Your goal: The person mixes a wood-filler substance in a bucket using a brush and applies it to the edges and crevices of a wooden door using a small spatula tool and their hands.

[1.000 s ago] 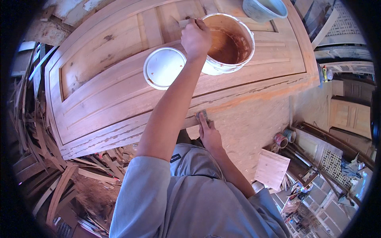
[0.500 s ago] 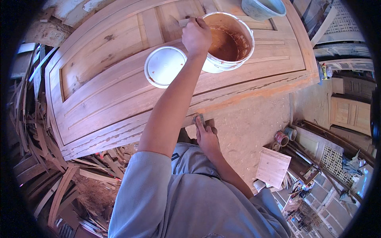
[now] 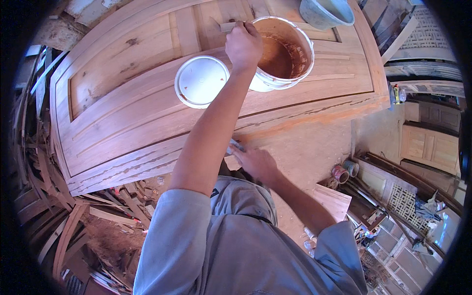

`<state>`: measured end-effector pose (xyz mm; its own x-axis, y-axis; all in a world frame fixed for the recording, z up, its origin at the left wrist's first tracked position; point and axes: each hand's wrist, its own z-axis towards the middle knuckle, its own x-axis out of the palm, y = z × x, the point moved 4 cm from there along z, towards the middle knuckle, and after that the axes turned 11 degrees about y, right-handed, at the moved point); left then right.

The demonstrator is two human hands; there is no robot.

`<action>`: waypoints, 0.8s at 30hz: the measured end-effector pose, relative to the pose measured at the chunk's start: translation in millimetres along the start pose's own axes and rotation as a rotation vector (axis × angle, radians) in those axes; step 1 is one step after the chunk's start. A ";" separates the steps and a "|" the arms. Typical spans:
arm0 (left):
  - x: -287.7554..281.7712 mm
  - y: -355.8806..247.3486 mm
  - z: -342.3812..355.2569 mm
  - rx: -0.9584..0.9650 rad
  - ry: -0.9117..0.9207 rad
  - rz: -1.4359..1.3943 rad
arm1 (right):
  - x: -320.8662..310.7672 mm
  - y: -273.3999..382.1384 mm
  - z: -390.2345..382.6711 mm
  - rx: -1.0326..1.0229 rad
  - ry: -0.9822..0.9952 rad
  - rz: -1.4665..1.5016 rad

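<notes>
Two hands are working over a large panelled wooden door [image 3: 147, 98] that is lying flat, with loose timber offcuts [image 3: 54, 216] piled below its near edge. The left hand [image 3: 243, 44] is reaching far forward, its fingers closed round a flat wooden stick [image 3: 227, 27] whose pale end is showing just left of the knuckles. That hand is sitting at the left rim of a white bucket [image 3: 282, 51], which is standing upright on the door and is holding a reddish-brown liquid; whether the far end of the stick is dipping into the liquid I cannot tell, as the hand is covering it. Just beside the bucket, to its left and resting on the door, a round white lid [image 3: 201, 81] is lying with its inner face up.

The right hand [image 3: 255, 162] is staying low at the near edge of the door, fingers partly curled over a small pale object [image 3: 235, 146]; what it is I cannot tell, and the grip is only partly showing. A grey-blue basin [image 3: 324, 12] is sitting at the far end of the door. Two small tins [image 3: 344, 171] are standing on the floor to the right, near a flat wooden board [image 3: 332, 200].
</notes>
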<state>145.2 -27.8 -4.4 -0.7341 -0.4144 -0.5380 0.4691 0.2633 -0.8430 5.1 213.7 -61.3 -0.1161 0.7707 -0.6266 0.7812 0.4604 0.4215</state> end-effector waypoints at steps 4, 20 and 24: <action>1.5 -8.6 0.0 0.004 0.022 0.002 | -14.5 -20.2 2.0 -0.020 0.017 -0.077; 2.4 -6.3 1.6 -0.042 0.021 0.009 | -144.3 -168.1 -124.3 0.176 -0.353 0.924; 0.7 -8.3 1.0 -0.026 0.034 -0.002 | -176.8 -154.7 -125.8 -0.047 -0.577 1.241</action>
<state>141.2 -31.1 2.3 -0.7517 -0.3853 -0.5352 0.4546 0.2852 -0.8438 -172.3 61.7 66.7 0.9173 0.3981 -0.0007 0.1607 -0.3689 0.9155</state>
